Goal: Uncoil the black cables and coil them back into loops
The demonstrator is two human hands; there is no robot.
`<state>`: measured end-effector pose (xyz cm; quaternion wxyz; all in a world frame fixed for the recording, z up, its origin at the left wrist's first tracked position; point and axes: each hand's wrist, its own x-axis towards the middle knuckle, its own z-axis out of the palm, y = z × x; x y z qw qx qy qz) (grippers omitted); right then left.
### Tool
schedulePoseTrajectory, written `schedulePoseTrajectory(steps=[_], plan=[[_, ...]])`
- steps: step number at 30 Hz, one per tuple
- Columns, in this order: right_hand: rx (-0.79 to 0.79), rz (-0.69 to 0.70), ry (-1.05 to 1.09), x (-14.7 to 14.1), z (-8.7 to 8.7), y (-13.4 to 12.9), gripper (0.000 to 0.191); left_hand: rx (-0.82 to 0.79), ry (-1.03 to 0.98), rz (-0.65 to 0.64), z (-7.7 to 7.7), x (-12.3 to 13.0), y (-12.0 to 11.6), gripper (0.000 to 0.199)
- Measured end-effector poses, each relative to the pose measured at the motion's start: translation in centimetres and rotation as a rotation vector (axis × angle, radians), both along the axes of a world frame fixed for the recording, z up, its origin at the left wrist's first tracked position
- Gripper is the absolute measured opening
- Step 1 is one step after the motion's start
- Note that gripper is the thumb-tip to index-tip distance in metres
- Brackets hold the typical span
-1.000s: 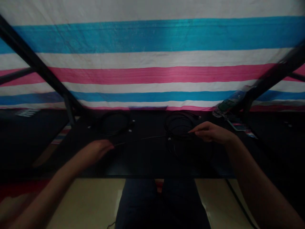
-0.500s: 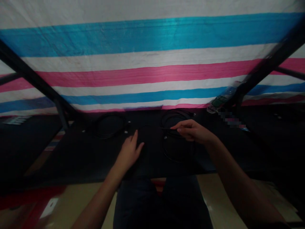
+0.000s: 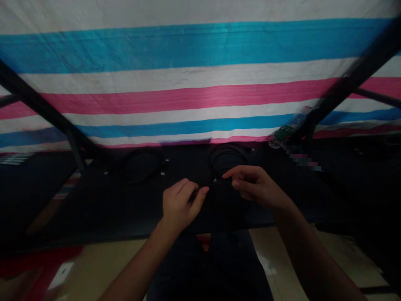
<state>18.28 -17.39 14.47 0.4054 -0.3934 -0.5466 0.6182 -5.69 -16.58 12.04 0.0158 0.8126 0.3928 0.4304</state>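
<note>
Between my two hands runs a short stretch of thin black cable (image 3: 215,184) above the dark table. My left hand (image 3: 183,202) pinches it between thumb and fingers. My right hand (image 3: 255,184), just in front of a coil, has its thumb and fingertips closed on the other side of the cable. One coiled black cable (image 3: 228,155) lies behind my right hand, a light connector at its end. Another coiled black cable (image 3: 140,166) rests on the table at the left, with small pale connectors beside it. Dark tones hide where the held cable leads.
A plastic bottle with a green label (image 3: 283,132) leans at the back right, next to a blurred-out item. Dark slanted frame bars (image 3: 50,110) rise on both sides. Striped sheeting (image 3: 188,100) hangs behind the black table (image 3: 103,209).
My left hand has moved right and closed on the cable; its fingers were spread before. My right hand has come slightly lower, toward me. The view has shifted a little.
</note>
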Motion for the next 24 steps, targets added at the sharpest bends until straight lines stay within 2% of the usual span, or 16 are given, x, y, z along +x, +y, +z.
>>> schedulePoseTrajectory(steps=[3,6,8,10,12,13,14,16,20,22,24], plan=[[0.019,0.049,-0.124,1.1,0.3,-0.9,0.029,-0.060,0.076,-0.011,1.6,-2.3,-0.1,0.038],[-0.045,0.098,-0.123,3.0,-0.1,-2.1,0.035,-0.241,0.107,0.052,2.9,-6.5,0.1,0.039],[-0.083,0.083,-0.122,4.3,-0.6,-2.9,0.035,-0.444,0.125,0.107,3.2,-10.0,0.2,0.043],[-0.105,0.097,-0.151,5.2,-1.1,-3.6,0.033,-0.739,0.218,0.106,2.9,-13.2,0.3,0.052],[-0.142,0.169,-0.190,5.5,-1.6,-4.0,0.031,-1.084,0.380,0.067,2.2,-15.4,0.0,0.055],[-0.168,0.216,-0.199,5.4,-1.8,-4.1,0.031,-1.191,0.455,0.063,1.8,-15.9,-0.1,0.056],[-0.195,0.254,-0.196,5.2,-1.9,-4.0,0.032,-1.253,0.514,0.049,1.5,-15.9,-0.3,0.055],[-0.241,0.279,-0.152,4.4,-2.2,-3.7,0.033,-1.254,0.538,-0.021,1.0,-14.7,-0.8,0.049],[-0.263,0.235,-0.022,1.8,-2.8,-3.0,0.032,-1.118,0.285,-0.271,1.1,-8.3,-2.0,0.032],[-0.238,0.237,0.016,0.5,-2.9,-2.9,0.032,-1.009,0.163,-0.345,1.4,-4.9,-2.7,0.031],[-0.197,0.229,0.022,-0.4,-2.7,-3.0,0.031,-0.904,0.089,-0.355,1.9,-2.7,-3.0,0.030]])
